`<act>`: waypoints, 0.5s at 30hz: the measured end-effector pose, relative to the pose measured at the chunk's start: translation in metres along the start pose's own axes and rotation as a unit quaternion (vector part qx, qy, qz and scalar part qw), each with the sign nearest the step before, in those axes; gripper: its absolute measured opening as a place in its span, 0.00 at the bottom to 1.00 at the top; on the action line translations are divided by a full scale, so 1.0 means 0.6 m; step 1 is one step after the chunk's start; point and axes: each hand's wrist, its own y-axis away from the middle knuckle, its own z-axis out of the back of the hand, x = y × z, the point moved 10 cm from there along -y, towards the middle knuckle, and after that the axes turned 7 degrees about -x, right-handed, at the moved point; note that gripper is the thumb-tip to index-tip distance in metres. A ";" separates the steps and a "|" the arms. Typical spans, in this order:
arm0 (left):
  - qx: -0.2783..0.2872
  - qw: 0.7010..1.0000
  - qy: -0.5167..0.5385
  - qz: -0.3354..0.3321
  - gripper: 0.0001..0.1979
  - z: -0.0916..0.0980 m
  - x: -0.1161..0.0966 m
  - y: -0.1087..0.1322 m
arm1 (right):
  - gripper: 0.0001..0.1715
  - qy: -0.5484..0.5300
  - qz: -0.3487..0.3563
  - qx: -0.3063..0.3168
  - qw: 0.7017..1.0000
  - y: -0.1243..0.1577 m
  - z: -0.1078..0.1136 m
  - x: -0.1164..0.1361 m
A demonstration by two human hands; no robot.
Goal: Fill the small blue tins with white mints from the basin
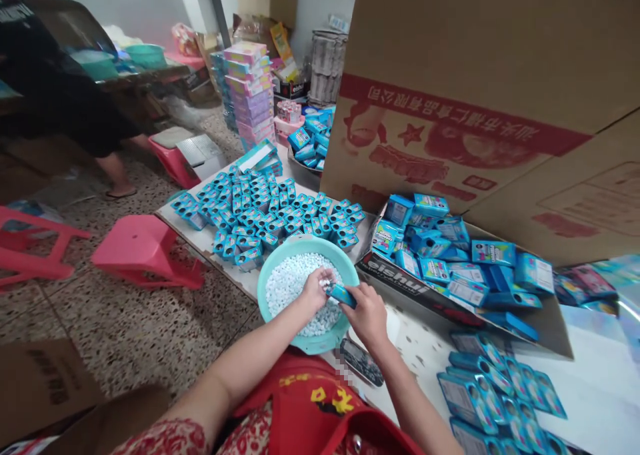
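Observation:
A turquoise basin (350, 266) in front of me holds a heap of small white pellets (287, 285). My right hand (369, 314) grips a small blue box (342, 295), tilted over the basin with one end toward my left hand. Curled at that end, my left hand (316, 290) has a few white pellets at its fingertips; the box's opening is partly hidden by the fingers. Beyond the basin, many small blue boxes (250, 208) stand in rows with dark round holes on top.
An open carton (400, 278) of blue boxes stands on the right, with a tall cardboard box (450, 55) behind. More blue boxes (495, 392) lie at the near right, and a phone (361, 362) by the basin. Red stools (137, 245) and another person (65, 75) are at left.

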 end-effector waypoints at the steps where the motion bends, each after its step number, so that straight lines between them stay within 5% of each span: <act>1: 0.000 1.000 -0.005 0.010 0.08 -0.001 0.007 -0.001 | 0.13 -0.003 -0.004 0.001 1.000 0.004 -0.003 -0.005; 6: 0.003 1.000 -0.002 0.023 0.09 -0.006 0.021 0.003 | 0.15 -0.037 -0.006 -0.043 0.998 0.019 0.015 -0.019; 15: 0.021 0.998 -0.006 0.051 0.05 -0.021 0.044 0.001 | 0.15 -0.063 -0.044 -0.035 0.996 0.026 0.019 -0.050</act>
